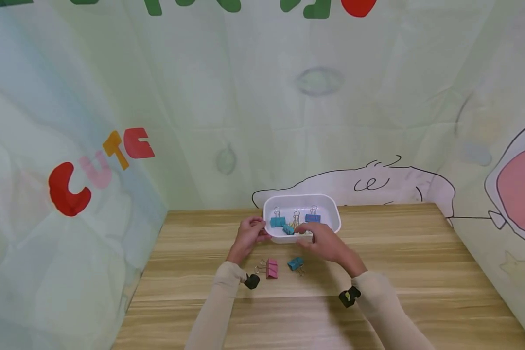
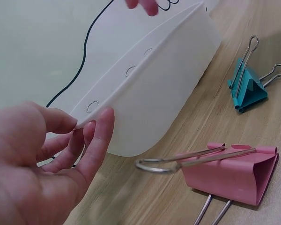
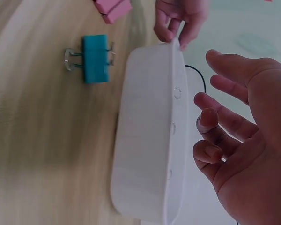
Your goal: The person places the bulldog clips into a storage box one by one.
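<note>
My left hand (image 1: pixel 248 234) pinches the left end of a white plastic box (image 2: pixel 145 112) between thumb and fingers. Over the box's front right rim hovers my right hand (image 1: pixel 325 241); its fingers are loosely bent and hold nothing in the right wrist view. Inside the box lie several binder clips: a teal binder clip (image 1: pixel 277 222), a smaller teal one (image 1: pixel 288 229), a blue-purple binder clip (image 1: pixel 313 218) and a partly hidden yellow one. On the table in front are a pink binder clip (image 2: pixel 225 176) and another teal binder clip (image 3: pixel 95 58).
The wood-grain table (image 1: pixel 192 301) ends at a printed cloth backdrop (image 1: pixel 192 107) directly behind the box. More cloth hangs along the left and right sides. Dark wrist cameras are strapped over both sleeves.
</note>
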### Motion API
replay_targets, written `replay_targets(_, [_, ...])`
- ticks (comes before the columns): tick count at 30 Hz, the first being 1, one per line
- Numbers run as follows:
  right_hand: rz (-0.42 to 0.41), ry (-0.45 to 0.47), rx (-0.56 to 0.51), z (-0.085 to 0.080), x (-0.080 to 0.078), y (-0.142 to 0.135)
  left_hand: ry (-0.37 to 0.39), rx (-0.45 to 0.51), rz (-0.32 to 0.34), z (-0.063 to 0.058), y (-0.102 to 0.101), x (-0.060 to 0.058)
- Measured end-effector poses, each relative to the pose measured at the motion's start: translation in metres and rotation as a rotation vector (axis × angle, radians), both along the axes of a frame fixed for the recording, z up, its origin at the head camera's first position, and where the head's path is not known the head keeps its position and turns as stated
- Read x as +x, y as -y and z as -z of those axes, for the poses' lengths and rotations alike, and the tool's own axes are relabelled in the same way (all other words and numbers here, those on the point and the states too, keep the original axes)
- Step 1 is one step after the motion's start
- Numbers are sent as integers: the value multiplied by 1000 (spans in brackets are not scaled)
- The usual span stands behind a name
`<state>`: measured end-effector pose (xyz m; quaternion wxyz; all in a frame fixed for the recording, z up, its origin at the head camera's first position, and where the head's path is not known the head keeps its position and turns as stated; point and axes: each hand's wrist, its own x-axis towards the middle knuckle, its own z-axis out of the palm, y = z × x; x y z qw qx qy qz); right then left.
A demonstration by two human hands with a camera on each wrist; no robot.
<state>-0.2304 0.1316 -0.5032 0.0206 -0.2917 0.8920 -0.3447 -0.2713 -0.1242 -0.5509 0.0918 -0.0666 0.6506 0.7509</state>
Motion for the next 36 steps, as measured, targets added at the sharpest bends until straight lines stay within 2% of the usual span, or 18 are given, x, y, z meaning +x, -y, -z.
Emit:
replay_targets(6, [-42, 33, 16, 23, 13, -3, 9, -2, 3, 0, 1, -1])
replay_targets(10, [-51, 9, 28, 37, 20, -5, 2, -12, 6, 1, 1, -1])
replay_targets(19, [-38, 13, 68, 54, 26, -5, -2, -3, 1, 1, 0, 0])
replay_targets(29, [1, 63, 140, 61, 27, 3, -5, -2, -4, 2, 0, -1])
replay_targets(36, [-21, 60, 148, 64, 27, 11, -11, 3, -1, 3, -1, -1])
